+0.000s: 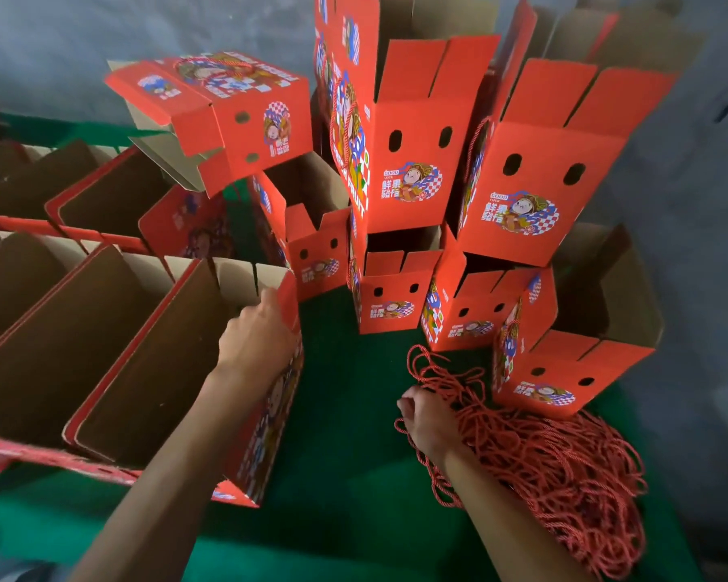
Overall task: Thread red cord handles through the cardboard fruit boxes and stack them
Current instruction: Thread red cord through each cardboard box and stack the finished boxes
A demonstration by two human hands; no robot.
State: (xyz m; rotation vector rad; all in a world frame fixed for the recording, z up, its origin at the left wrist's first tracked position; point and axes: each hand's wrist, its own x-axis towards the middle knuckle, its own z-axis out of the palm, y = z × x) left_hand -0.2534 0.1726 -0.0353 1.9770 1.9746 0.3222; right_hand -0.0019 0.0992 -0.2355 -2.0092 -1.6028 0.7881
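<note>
Fingers [270, 302] of the left hand [257, 333] curl over a red fruit box's [270, 413] top edge; right hand [427, 417] pinches cords from the red cord pile [564, 464] on the green surface [345, 413].

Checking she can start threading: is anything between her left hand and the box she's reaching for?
No. The left hand already grips the top edge of the nearest unthreaded box; the right hand is in the red cords.

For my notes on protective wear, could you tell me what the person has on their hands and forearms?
Nothing is worn: the left hand and right hand are bare, with no gloves. Both forearms are uncovered right down to the bottom edge of the picture, so no sleeves show. I can see no watch, ring or wristband on either.
</note>
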